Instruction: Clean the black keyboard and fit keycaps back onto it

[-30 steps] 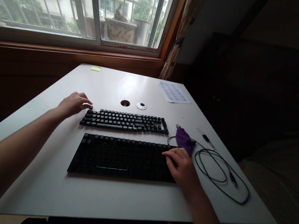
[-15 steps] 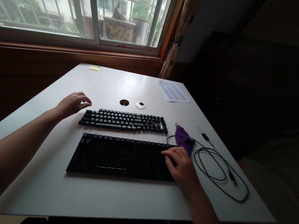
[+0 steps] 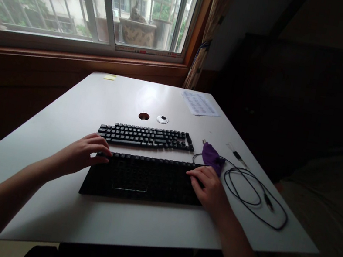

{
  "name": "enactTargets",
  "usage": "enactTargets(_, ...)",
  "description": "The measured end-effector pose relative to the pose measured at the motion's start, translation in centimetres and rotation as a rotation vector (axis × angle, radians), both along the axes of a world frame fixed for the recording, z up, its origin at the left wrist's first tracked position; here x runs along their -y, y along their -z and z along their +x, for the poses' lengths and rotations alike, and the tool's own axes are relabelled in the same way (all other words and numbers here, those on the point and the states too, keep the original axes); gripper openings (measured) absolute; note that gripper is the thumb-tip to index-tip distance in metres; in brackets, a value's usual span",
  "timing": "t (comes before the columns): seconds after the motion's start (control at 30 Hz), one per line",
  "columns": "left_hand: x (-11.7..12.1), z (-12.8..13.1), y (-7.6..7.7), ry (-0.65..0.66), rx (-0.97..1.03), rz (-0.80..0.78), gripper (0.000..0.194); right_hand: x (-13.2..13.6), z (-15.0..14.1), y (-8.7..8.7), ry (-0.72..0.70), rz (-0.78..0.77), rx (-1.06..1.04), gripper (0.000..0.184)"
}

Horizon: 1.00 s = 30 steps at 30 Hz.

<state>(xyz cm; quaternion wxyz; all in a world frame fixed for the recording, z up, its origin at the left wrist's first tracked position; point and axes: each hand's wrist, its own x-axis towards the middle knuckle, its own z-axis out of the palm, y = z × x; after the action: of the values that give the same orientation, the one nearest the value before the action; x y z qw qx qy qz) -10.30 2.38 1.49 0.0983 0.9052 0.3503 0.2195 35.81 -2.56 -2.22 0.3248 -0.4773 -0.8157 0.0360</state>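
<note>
The left hand (image 3: pixel 81 158) has come away from the far keyboard (image 3: pixel 146 136), where it rested at that board's left end a second ago, and now lies on the left end of the near keyboard (image 3: pixel 143 177), fingers spread loosely over the top-left corner and the thumb along the edge. It is relaxed, touching rather than clenched; whether it actually grips the edge cannot be told from this view. The right hand (image 3: pixel 207 188) keeps its place at the right end of the near keyboard, fingers flat on the edge there, also open and pressing lightly rather than closed around anything.

The far keyboard now lies untouched just beyond the near keyboard, roughly parallel to it, shifted a little rightward from where it was. So the attention has passed from the far board to the near one, which is now framed by both hands, one at each end, flat on the white worktop (image 3: pixel 55 205).

Just beyond the near keyboard's right end, close to the right hand's fingertips, lies a purple cloth (image 3: pixel 212 157). Right of that, a black cable (image 3: pixel 254 203) loops loosely on the worktop, apart from the keyboard. Beyond the far keyboard are a round hole (image 3: pixel 143 116) and a white cap (image 3: pixel 162 119), and further off to the right a printed sheet (image 3: pixel 199 104).
</note>
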Motion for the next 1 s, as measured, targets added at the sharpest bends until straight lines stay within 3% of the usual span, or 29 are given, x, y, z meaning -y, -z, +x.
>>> enactTargets(0.2,0.8,-0.3,1.6,-0.061,-0.016,0.026,0.02,0.0,0.1,0.0,-0.001,0.003,0.009,0.02)
enactTargets(0.53,1.0,-0.3,2.3,-0.099,0.007,0.06,0.02,0.1,0.0,-0.2,0.0,0.017,0.016,0.019)
enactTargets(1.0,1.2,0.2,1.9,-0.08,-0.062,0.141,0.019,0.0,0.1,0.1,-0.012,0.005,0.009,0.018)
